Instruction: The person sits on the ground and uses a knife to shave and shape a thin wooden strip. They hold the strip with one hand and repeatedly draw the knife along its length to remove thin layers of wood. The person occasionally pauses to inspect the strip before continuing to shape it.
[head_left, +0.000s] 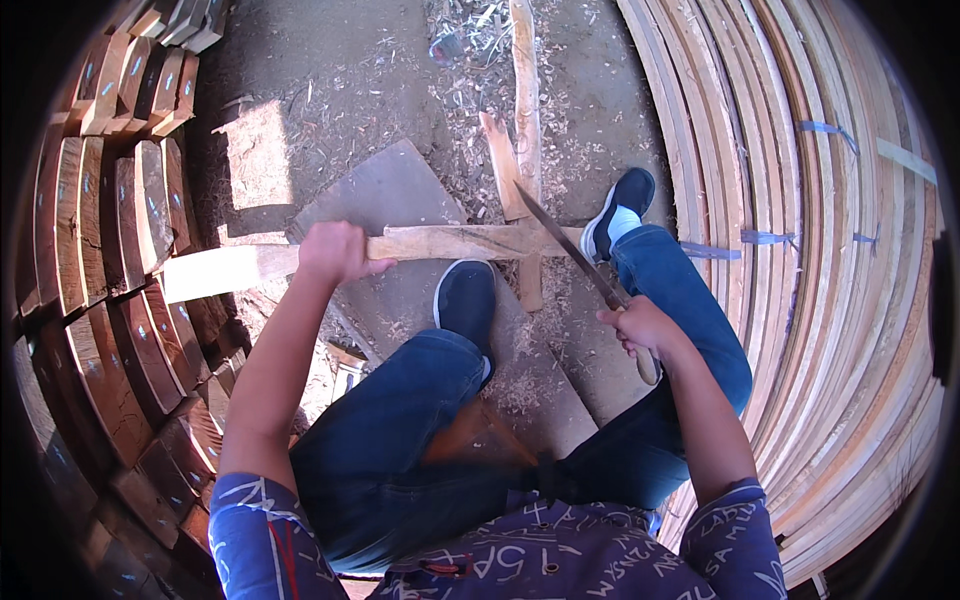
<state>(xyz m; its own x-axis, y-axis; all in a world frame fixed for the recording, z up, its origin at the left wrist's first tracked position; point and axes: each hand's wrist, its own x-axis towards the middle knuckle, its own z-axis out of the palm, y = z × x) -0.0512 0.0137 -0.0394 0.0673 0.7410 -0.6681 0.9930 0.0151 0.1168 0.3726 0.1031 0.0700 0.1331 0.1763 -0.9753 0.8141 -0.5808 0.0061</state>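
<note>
My left hand (338, 252) is closed around a long, flat wooden plank (455, 242) that lies crosswise in front of me. Its left end shows bright in the sun. My right hand (643, 328) grips the handle of a machete (570, 243), a long dark blade pointing away and to the left. In the picture the blade passes across the plank's right part; whether it touches, I cannot tell. Beneath the plank runs a longer piece of wood (526, 100), pointing away from me. A shorter split piece (501, 160) rests along its left side.
Wood shavings (485, 120) litter the ground. A flat grey board (390, 190) lies under the plank and my shoe (467, 305). Stacked timber blocks (100, 220) rise on the left. Long bundled boards (790, 200) with blue ties fill the right. My other shoe (620, 205) is near the blade.
</note>
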